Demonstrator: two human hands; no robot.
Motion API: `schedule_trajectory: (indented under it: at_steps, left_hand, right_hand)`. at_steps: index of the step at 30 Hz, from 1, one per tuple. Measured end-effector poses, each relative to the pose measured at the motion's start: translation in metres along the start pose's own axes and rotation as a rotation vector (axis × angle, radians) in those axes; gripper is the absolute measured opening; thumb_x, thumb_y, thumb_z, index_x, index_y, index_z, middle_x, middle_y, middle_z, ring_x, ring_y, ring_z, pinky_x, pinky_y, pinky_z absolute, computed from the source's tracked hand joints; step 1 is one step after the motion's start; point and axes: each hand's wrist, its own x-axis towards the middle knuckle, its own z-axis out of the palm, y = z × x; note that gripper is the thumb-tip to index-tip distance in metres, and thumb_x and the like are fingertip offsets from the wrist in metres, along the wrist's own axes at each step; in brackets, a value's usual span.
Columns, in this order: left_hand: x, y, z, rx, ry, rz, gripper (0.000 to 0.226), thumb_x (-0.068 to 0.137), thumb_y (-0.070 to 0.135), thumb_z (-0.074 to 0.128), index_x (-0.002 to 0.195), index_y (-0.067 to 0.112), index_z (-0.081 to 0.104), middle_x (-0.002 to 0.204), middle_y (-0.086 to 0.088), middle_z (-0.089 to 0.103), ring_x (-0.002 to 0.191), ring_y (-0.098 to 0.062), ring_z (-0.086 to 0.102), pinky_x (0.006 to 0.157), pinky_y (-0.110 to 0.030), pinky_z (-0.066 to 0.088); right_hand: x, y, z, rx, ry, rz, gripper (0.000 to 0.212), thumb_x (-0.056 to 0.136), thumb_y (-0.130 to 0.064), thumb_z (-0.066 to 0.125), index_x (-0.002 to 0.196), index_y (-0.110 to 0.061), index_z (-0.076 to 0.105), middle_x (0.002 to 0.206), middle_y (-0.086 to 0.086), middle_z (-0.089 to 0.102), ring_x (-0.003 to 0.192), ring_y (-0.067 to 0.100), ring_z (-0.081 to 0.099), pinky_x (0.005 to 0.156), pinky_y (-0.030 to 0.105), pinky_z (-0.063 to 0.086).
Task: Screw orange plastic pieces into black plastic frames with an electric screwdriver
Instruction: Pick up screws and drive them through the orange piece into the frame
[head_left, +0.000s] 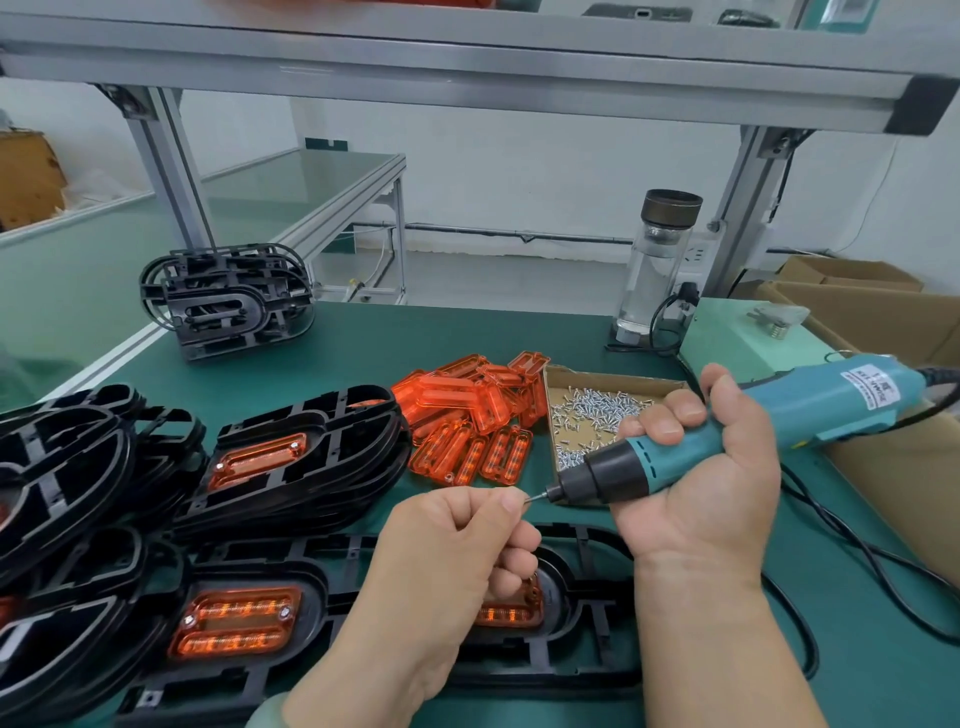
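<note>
My right hand (696, 467) grips a teal electric screwdriver (727, 436), its black nose pointing left. My left hand (457, 545) pinches a small screw (530, 499) against the bit tip. Under both hands lies a black plastic frame (332, 587) holding two orange pieces: one (234, 621) at the left with a screw at each end, the other (511, 608) mostly hidden by my left hand. A heap of loose orange pieces (467, 410) lies behind, beside a cardboard tray (613, 382) with several screws.
Stacked black frames (291, 462), the top one with an orange piece fitted, sit at the left, more at the far left (62, 467) and back (223, 301). A glass bottle (657, 265) stands at the back. The screwdriver's cable (831, 525) trails right, near cardboard boxes (893, 322).
</note>
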Motion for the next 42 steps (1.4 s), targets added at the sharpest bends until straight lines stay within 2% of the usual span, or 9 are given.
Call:
schedule_trajectory:
  at_steps: [6,10,12,14,16,19,23,34,42]
  left_hand:
    - [0.000,0.003,-0.005,0.138,-0.039,0.048,0.018,0.087,0.029,0.063,0.077,0.020,0.075,0.073,0.000,0.073,0.060,-0.007,0.061,0.055,-0.015,0.048]
    - [0.002,0.006,-0.023,0.700,0.052,0.324,0.010,0.084,0.033,0.063,0.086,0.040,0.069,0.075,0.026,0.067,0.073,0.010,0.061,0.063,-0.003,0.042]
    - [0.002,0.007,-0.029,1.021,-0.010,0.386,0.009,0.086,0.037,0.061,0.088,0.040,0.069,0.082,0.025,0.061,0.083,0.006,0.057,0.071,-0.005,0.039]
    - [0.004,0.001,-0.029,1.242,-0.095,0.422,0.013,0.088,0.040,0.055,0.092,0.037,0.067,0.084,0.017,0.050,0.086,-0.001,0.051,0.076,-0.018,0.041]
    - [0.005,-0.005,-0.024,1.379,-0.131,0.442,0.017,0.090,0.042,0.050,0.099,0.038,0.064,0.085,0.013,0.043,0.093,-0.007,0.045,0.081,-0.024,0.040]
    - [0.007,-0.011,-0.018,1.508,-0.130,0.462,0.024,0.090,0.045,0.048,0.109,0.040,0.061,0.098,0.012,0.050,0.102,-0.011,0.044,0.082,-0.026,0.031]
    - [0.011,-0.014,-0.018,1.543,-0.106,0.450,0.025,0.088,0.047,0.050,0.109,0.040,0.062,0.103,0.013,0.054,0.102,-0.010,0.046,0.080,-0.026,0.026]
    - [0.014,-0.021,-0.022,1.429,-0.111,0.453,0.022,0.086,0.047,0.054,0.105,0.041,0.064,0.087,0.017,0.044,0.098,-0.007,0.048,0.077,-0.024,0.023]
    - [0.013,-0.022,-0.022,1.415,-0.105,0.464,0.024,0.087,0.048,0.053,0.107,0.041,0.063,0.091,0.016,0.047,0.099,-0.007,0.048,0.082,-0.025,0.027]
  right_hand:
    - [0.003,-0.006,-0.002,-0.031,0.010,0.020,0.009,0.096,-0.019,0.047,0.088,-0.021,0.052,0.056,-0.010,0.045,0.044,0.005,0.041,0.054,0.018,0.041]
    - [0.009,-0.011,-0.006,-0.148,0.037,0.023,0.011,0.096,-0.016,0.050,0.087,-0.021,0.053,0.055,-0.009,0.045,0.043,0.007,0.041,0.054,0.022,0.037]
    - [0.011,-0.012,-0.007,-0.208,0.044,0.038,0.013,0.096,-0.014,0.051,0.084,-0.020,0.053,0.055,-0.007,0.045,0.043,0.007,0.041,0.051,0.020,0.037]
    - [0.013,-0.012,-0.009,-0.250,0.039,0.071,0.013,0.095,-0.013,0.052,0.084,-0.020,0.053,0.055,-0.007,0.045,0.042,0.008,0.041,0.049,0.018,0.037]
    - [0.013,-0.011,-0.010,-0.298,0.026,0.101,0.013,0.095,-0.013,0.053,0.084,-0.019,0.054,0.055,-0.006,0.046,0.042,0.008,0.041,0.049,0.018,0.037]
    - [0.012,-0.008,-0.009,-0.361,0.000,0.112,0.015,0.094,-0.010,0.053,0.082,-0.019,0.054,0.054,-0.006,0.046,0.041,0.009,0.041,0.047,0.019,0.035]
    - [0.008,-0.004,-0.006,-0.420,-0.054,0.103,0.017,0.093,-0.005,0.052,0.082,-0.017,0.054,0.052,-0.004,0.046,0.039,0.010,0.041,0.044,0.018,0.036]
    - [0.001,0.005,-0.003,-0.571,-0.157,0.045,0.016,0.090,0.001,0.055,0.083,-0.014,0.056,0.051,-0.002,0.047,0.038,0.012,0.041,0.042,0.019,0.037]
    - [-0.002,0.007,0.000,-0.609,-0.225,0.025,0.009,0.072,-0.011,0.059,0.081,-0.013,0.057,0.050,-0.002,0.048,0.039,0.014,0.041,0.043,0.020,0.036]
